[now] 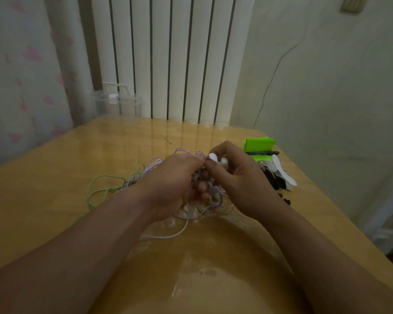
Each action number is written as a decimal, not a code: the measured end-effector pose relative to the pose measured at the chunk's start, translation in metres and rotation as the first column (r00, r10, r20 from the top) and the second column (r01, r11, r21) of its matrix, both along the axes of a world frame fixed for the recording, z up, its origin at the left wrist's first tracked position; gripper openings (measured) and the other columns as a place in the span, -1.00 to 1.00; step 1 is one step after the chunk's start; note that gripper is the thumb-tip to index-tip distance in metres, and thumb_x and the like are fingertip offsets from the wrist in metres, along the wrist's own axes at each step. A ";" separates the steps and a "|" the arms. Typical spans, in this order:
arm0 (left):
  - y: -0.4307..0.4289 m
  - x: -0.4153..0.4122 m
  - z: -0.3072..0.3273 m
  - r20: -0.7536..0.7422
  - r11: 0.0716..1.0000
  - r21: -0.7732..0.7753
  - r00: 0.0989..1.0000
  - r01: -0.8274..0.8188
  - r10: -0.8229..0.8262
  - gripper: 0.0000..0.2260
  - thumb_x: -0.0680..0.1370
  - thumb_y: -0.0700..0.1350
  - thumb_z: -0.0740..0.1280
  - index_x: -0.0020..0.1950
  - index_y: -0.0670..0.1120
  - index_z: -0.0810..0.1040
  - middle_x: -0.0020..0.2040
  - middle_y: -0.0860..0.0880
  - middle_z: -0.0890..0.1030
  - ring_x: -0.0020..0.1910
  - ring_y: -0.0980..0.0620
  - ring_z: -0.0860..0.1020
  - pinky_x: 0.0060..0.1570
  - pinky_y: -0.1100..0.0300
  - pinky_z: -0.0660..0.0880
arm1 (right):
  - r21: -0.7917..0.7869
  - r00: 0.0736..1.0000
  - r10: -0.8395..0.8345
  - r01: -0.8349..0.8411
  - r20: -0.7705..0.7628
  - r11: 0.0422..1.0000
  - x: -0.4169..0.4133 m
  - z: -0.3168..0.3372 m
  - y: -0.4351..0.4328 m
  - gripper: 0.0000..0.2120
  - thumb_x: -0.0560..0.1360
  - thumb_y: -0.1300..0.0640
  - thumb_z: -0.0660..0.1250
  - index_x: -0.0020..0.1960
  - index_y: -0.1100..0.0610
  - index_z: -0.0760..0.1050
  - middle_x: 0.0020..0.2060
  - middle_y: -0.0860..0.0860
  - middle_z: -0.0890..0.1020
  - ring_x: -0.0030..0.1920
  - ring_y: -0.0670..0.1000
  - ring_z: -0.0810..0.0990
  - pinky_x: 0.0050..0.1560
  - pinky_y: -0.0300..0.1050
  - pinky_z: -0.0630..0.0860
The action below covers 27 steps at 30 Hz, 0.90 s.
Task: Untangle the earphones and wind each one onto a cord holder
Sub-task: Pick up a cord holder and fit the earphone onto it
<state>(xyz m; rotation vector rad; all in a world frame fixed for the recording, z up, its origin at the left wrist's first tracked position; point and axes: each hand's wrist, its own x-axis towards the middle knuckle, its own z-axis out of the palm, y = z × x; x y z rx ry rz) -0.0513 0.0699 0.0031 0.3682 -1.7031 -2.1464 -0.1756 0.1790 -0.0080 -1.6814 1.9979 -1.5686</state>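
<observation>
Lilac, green and white cords make up the tangled earphones [214, 197], heaped at the centre of the frame on the glossy wooden desk [55, 166]. The left hand [177, 177] has its fingers curled round a bunch of the cords. Just right of it, the right hand [236, 180] grips a white cord holder [217, 160] between thumb and curled fingers, and the two hands touch at the fingertips. Toward the right edge of the desk lies a pile of spare cord holders [281, 174], white and black, with a green packet [259, 143] and a black pen [262, 152] behind them. A clear plastic container [118, 102] stands at the upper left, before the white radiator [168, 53].
</observation>
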 end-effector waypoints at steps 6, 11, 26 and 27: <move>0.004 0.003 0.003 0.005 1.000 0.017 1.000 -0.021 0.021 -0.79 0.76 -0.11 0.15 0.02 -0.12 0.50 -0.15 -0.08 0.46 -0.36 0.07 0.36 -0.40 0.20 0.47 | -0.017 0.999 0.006 -0.007 -0.042 1.000 0.004 0.000 0.000 -0.92 0.68 0.07 0.32 0.04 0.05 0.49 -0.17 -0.06 0.61 -0.23 -0.17 0.57 -0.25 -0.31 0.51; -0.004 0.003 0.001 0.022 0.989 -0.144 0.999 -0.044 0.048 -0.84 0.76 -0.08 0.15 0.15 -0.11 0.47 -0.11 -0.06 0.43 -0.26 0.06 0.35 -0.22 0.12 0.32 | -0.055 0.998 -0.003 -0.001 -0.070 0.998 0.006 0.000 0.000 -0.94 0.69 0.07 0.32 0.06 0.05 0.49 -0.16 -0.05 0.60 -0.19 -0.04 0.61 -0.25 -0.17 0.58; -0.010 0.007 0.004 0.039 0.996 -0.048 0.997 0.069 -0.067 -0.79 0.75 -0.05 0.16 0.10 -0.10 0.56 -0.20 0.02 0.55 -0.30 0.09 0.39 -0.19 0.14 0.35 | 0.014 0.993 -0.018 0.020 -0.118 1.000 0.006 0.005 0.005 -0.90 0.69 -0.04 0.29 0.07 -0.03 0.45 -0.20 -0.08 0.60 -0.25 -0.13 0.57 -0.30 -0.25 0.51; -0.012 0.007 0.004 0.024 0.995 -0.014 0.995 0.101 -0.100 -0.78 0.74 -0.05 0.17 0.12 -0.10 0.57 -0.20 0.02 0.55 -0.31 0.09 0.39 -0.19 0.15 0.33 | 0.000 0.997 0.001 -0.001 -0.076 1.000 0.006 0.006 0.006 -0.90 0.68 -0.05 0.30 0.07 -0.03 0.46 -0.18 -0.06 0.61 -0.22 -0.07 0.59 -0.28 -0.17 0.56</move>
